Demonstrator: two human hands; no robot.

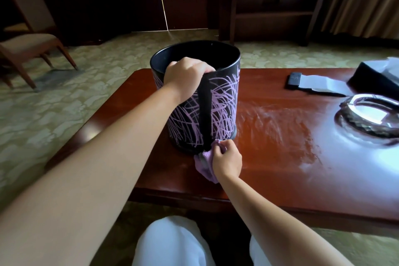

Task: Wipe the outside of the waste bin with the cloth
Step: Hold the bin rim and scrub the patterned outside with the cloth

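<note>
We see glossy red-brown wooden bench (pixel 280 157); black cylindrical waste bin with purple scribbles (pixel 220 101) upright on its left part. Our left hand (pixel 185 77) fingers hooked over bin rim. Our right hand (pixel 226 160) fingers pinch crumpled purple cloth (pixel 204 166) at bin base.

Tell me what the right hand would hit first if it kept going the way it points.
The right hand, gripping the cloth, points at the bin's base. It would probably press the cloth against the bin's lower wall first; they look nearly in contact already.
</note>
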